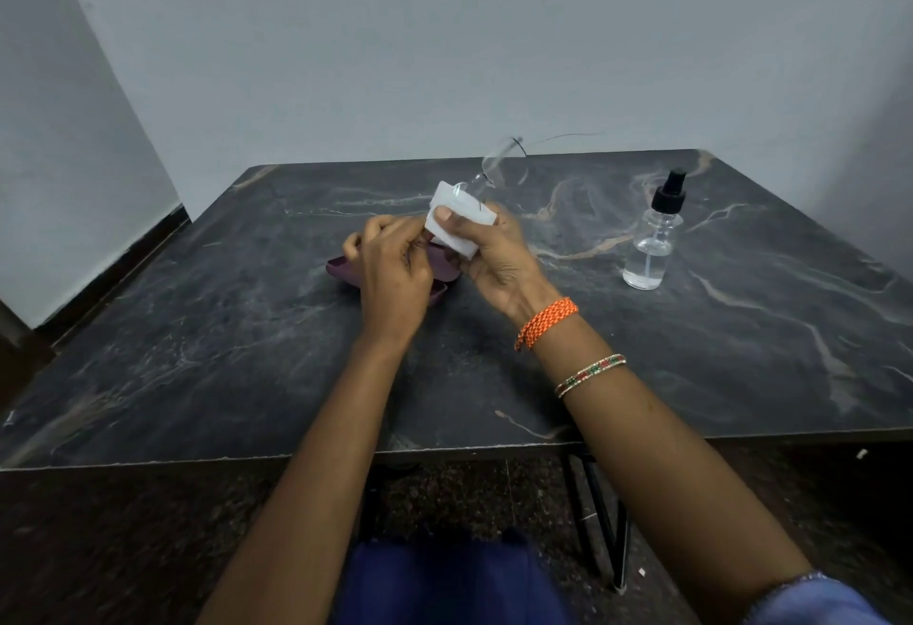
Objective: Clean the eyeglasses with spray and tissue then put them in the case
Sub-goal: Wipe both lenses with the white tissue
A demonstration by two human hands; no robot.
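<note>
My right hand grips a folded white tissue wrapped round one lens of thin rimless eyeglasses, thumb pressed on the tissue. The other lens and a temple stick up and to the right above the tissue. My left hand is curled close against the tissue's left side, fingertips pinching at the glasses' near end, though the exact hold is hidden. Beneath both hands on the table lies a maroon case, mostly covered. A clear spray bottle with a black pump stands to the right, apart from the hands.
The dark marbled table spreads wide around the hands. Its front edge is near my body and black table legs show beneath it. Grey walls close the back and left.
</note>
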